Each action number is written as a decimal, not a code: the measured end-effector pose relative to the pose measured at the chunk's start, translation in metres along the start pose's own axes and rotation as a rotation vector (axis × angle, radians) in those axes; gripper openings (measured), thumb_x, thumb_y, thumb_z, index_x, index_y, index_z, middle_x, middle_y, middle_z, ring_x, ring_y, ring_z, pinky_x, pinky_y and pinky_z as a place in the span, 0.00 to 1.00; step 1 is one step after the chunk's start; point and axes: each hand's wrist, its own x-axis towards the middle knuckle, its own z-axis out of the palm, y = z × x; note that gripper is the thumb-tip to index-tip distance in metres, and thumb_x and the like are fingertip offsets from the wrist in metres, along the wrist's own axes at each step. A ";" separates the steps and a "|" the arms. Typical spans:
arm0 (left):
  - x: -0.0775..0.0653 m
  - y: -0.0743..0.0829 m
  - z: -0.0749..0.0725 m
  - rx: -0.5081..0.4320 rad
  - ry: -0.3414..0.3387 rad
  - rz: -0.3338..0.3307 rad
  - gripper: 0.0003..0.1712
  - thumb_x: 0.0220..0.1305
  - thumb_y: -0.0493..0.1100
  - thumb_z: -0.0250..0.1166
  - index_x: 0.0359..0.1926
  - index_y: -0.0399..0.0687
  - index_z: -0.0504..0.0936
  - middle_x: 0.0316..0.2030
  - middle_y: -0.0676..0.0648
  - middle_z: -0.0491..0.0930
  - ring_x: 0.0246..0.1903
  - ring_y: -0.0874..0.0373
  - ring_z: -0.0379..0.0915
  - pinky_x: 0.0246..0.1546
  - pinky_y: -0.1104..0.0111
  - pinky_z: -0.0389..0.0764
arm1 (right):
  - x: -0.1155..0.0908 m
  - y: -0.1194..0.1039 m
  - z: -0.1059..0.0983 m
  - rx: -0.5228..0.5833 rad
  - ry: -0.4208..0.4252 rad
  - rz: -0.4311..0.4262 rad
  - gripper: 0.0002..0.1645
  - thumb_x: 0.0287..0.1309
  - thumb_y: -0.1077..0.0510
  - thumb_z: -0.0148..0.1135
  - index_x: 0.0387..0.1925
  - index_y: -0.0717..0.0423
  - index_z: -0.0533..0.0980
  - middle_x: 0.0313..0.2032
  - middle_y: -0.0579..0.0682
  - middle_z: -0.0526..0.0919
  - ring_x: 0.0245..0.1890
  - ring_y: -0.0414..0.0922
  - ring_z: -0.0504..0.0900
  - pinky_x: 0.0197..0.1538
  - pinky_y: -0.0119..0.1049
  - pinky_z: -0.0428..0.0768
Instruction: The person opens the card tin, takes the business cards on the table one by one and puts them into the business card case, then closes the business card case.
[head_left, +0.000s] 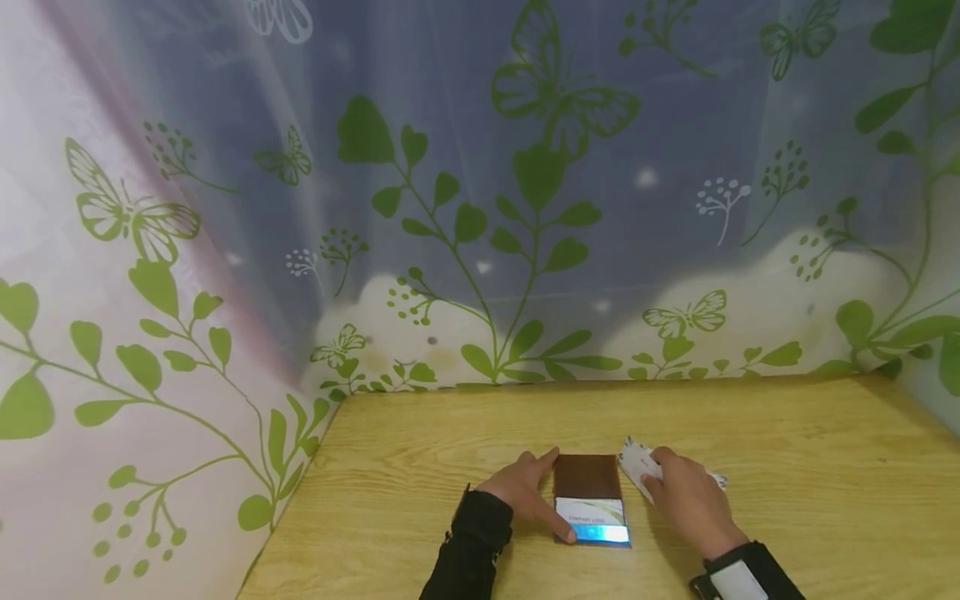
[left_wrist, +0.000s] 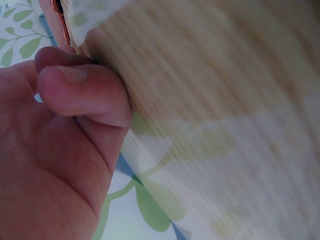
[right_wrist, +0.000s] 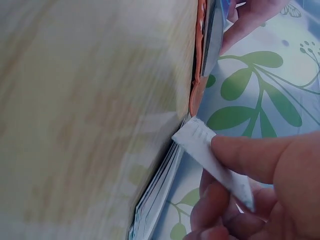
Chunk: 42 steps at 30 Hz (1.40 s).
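wood-grain table (head_left: 420, 450) meets leaf-print curtain (head_left: 450, 275); left hand (head_left: 519, 490) spreads along brown case (head_left: 588, 479); right hand (head_left: 692, 502) pinches white paper (head_left: 637, 463).

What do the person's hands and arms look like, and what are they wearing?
The left hand and right hand are bare, with no gloves. Both arms wear black: a left sleeve and a right sleeve. A flat white rectangle sits at the right wrist.
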 end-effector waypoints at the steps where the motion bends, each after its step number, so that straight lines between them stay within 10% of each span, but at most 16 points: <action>1: 0.000 0.000 0.000 0.001 0.000 0.000 0.71 0.43 0.60 0.86 0.83 0.63 0.54 0.77 0.38 0.56 0.75 0.39 0.56 0.67 0.47 0.70 | 0.000 0.000 0.000 0.005 -0.001 -0.004 0.18 0.68 0.62 0.66 0.52 0.73 0.77 0.38 0.61 0.84 0.27 0.47 0.76 0.26 0.39 0.72; 22: 0.000 0.001 0.000 0.017 0.011 0.005 0.71 0.42 0.60 0.86 0.83 0.62 0.55 0.77 0.37 0.57 0.73 0.38 0.59 0.66 0.48 0.72 | -0.002 -0.003 0.008 0.115 0.006 -0.143 0.07 0.70 0.60 0.64 0.39 0.62 0.79 0.22 0.45 0.71 0.20 0.41 0.69 0.22 0.33 0.65; 42: -0.001 0.001 0.000 0.029 0.021 0.007 0.71 0.41 0.60 0.86 0.83 0.63 0.55 0.75 0.39 0.60 0.72 0.40 0.62 0.66 0.50 0.73 | 0.000 -0.007 0.013 0.166 -0.074 -0.186 0.11 0.66 0.67 0.62 0.49 0.65 0.81 0.41 0.51 0.85 0.36 0.42 0.78 0.37 0.41 0.79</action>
